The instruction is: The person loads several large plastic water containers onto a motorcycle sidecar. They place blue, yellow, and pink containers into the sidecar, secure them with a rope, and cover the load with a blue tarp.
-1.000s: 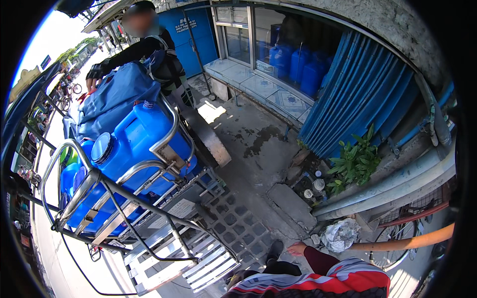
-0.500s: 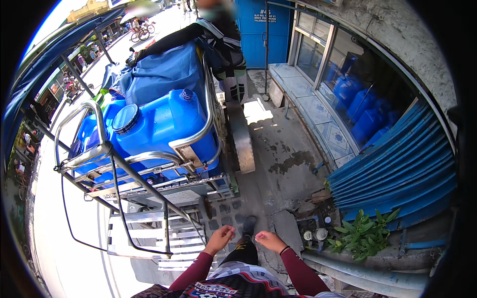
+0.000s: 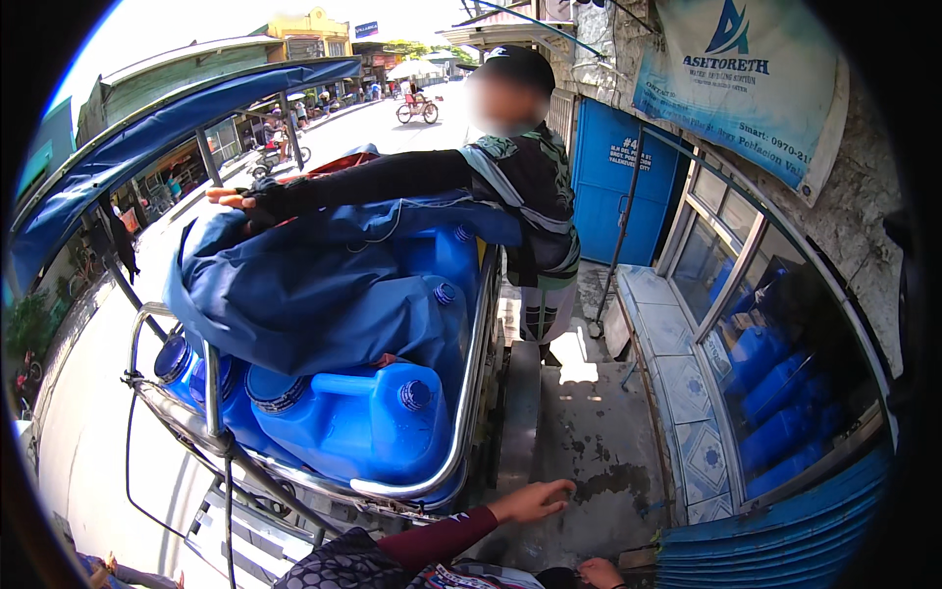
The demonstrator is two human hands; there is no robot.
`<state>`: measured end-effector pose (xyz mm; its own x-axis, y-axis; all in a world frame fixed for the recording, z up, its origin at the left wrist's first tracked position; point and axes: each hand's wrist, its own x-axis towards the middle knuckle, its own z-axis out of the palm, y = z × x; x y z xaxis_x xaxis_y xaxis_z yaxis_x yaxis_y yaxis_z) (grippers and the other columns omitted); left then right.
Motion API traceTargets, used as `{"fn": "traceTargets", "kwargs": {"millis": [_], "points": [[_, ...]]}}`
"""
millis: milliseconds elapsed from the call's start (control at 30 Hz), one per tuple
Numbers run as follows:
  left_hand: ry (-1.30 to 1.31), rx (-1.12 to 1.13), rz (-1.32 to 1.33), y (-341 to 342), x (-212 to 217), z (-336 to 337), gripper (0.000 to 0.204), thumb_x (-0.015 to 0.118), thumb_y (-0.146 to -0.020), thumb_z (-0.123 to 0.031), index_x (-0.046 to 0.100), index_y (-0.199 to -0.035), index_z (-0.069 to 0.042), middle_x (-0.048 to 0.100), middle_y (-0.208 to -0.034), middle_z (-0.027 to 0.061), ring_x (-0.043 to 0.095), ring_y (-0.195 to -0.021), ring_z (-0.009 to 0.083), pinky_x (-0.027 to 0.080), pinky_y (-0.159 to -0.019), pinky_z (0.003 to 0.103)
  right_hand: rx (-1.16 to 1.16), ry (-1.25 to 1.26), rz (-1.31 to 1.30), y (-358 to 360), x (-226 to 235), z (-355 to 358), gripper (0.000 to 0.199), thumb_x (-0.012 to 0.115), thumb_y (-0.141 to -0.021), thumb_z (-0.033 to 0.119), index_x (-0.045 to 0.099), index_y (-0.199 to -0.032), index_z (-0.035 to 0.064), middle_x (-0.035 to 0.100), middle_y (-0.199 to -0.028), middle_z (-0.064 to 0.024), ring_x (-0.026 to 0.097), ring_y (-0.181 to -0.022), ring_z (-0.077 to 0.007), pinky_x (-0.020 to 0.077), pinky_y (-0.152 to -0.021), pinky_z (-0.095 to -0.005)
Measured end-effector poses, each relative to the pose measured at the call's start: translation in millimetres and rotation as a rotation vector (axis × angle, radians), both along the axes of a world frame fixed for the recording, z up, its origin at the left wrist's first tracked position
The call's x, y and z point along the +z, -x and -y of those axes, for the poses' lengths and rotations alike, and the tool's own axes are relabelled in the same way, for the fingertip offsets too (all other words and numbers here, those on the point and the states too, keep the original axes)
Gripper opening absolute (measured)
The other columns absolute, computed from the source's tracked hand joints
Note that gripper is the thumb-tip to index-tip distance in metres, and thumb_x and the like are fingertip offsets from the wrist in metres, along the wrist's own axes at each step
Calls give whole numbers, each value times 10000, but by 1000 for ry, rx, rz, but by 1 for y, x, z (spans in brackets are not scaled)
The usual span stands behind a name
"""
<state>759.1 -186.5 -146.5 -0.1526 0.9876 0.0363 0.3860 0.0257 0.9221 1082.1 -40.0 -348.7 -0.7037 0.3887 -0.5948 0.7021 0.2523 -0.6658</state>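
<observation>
My left hand (image 3: pixel 533 502), in a maroon sleeve, reaches rightward past the near corner of a loaded cart. It is empty, its fingers partly extended. Low at the picture's edge is my right hand (image 3: pixel 599 572), with its fingers loosely bent and nothing seen in it. Closest to my left hand is the cart's shiny metal rail (image 3: pixel 461 447), apart from the fingers. Inside the rail lies a large blue water jug (image 3: pixel 343 424) with dark blue caps. A dark blue tarp (image 3: pixel 294 280) covers part of the load, with more blue jugs (image 3: pixel 432 253) showing from under it.
A co-worker (image 3: pixel 530 187) stands beyond the cart, one arm stretched across the tarp. To the right are a tiled ledge (image 3: pixel 677 368), a window with jugs behind it, and blue corrugated sheeting (image 3: pixel 775 550). A motorcycle (image 3: pixel 418 110) is on the street.
The view has lifted and come nearer the cart. My left hand has moved forward and right; my right hand has dropped to the lower edge. The co-worker's arm still stretches over the tarp.
</observation>
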Motion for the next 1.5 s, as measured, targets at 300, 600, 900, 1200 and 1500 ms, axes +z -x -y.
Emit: {"fn": "traceTargets", "kwargs": {"millis": [300, 600, 900, 1200, 1500], "points": [[-507, 485, 53, 94, 134, -89, 515, 583, -994, -31, 452, -1488, -95, 695, -1054, 76, 668, -824, 123, 526, -687, 258, 205, 265, -163, 168, 77, -138, 306, 728, -941, 259, 699, -1128, 19, 732, -918, -70, 694, -832, -151, 550, -756, -303], [-1163, 1271, -679, 131, 212, -64, 145, 592, -965, 33, 584, -1109, 34, 677, -787, 105, 675, -670, 175, 530, -625, 278, 269, 240, -128, 281, 115, -329, 305, 704, -950, 235, 692, -1183, 38, 740, -954, -37, 677, -825, -122, 529, -736, -287], [-189, 1765, -1462, 126, 391, 147, 635, 834, -809, -266, 559, -1377, -195, 583, -1068, 27, 594, -969, 173, 500, -764, 277, 834, 318, -107, 412, 174, -366, 272, 688, -962, 138, 692, -1206, 17, 739, -1048, -55, 701, -909, -133, 534, -812, -268], [532, 1038, -798, 128, 380, 142, 447, 592, -769, 128, 734, -1147, -63, 704, -1206, 134, 638, -1185, 312, 482, -1054, 375, 970, -210, -1515, 519, 396, -97, 842, 843, -754, 171, 459, -1502, 115, 409, -1549, -183, 379, -1442, -397, 325, -1175, -499], [776, 1257, -1087, -1, 375, 196, 369, 658, -668, 115, 727, -996, -38, 655, -819, 103, 658, -783, 321, 524, -696, 403, 1539, -537, -1328, 609, 452, -61, 700, 827, -629, -3, 664, -1278, 201, 648, -1066, -61, 650, -1070, -297, 550, -911, -397]]}}
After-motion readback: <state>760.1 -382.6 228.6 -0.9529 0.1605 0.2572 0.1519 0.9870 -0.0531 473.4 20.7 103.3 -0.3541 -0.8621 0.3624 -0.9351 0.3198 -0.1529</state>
